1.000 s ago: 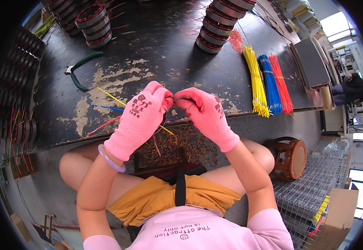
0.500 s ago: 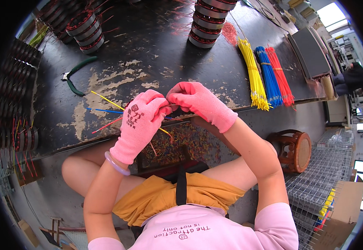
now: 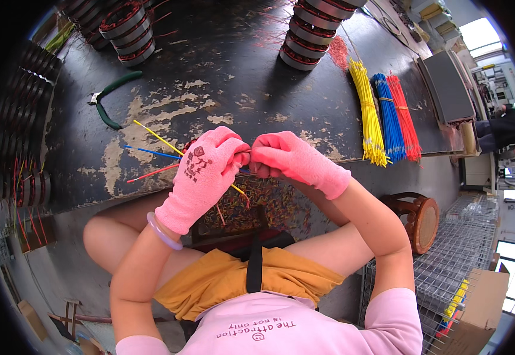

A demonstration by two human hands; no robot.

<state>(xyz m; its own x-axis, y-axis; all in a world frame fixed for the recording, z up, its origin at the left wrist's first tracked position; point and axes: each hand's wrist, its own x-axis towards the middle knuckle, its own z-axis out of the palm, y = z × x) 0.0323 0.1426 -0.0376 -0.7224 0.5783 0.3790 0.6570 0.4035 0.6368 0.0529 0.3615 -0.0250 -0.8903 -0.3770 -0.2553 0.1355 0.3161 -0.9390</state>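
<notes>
My pink-gloved left hand (image 3: pixel 205 174) is closed at the table's near edge. Yellow wire (image 3: pixel 155 137), blue wire (image 3: pixel 151 153) and red wire (image 3: pixel 153 173) stick out on its left side, and a yellow wire end with frayed strands shows below its palm. Behind its knuckles peeks a sliver of something dark red, mostly hidden. My right hand (image 3: pixel 296 161), gloved alike, meets the left at the fingertips. Its thumb and forefinger are pinched together; what sits between them is too small to make out.
Green-handled cutters (image 3: pixel 107 99) lie at left. Stacked motor stators (image 3: pixel 309 36) stand at the back, more (image 3: pixel 128 35) at far left. Bundles of yellow wires (image 3: pixel 366 112), blue wires (image 3: pixel 389 118) and red wires (image 3: pixel 404 115) lie right. A wooden stool (image 3: pixel 423 222) stands beside my right knee.
Both hands stay together at the table edge. The right hand has shifted slightly right and down, its fingers still pinched against the left fingertips. The view has shifted a little.
</notes>
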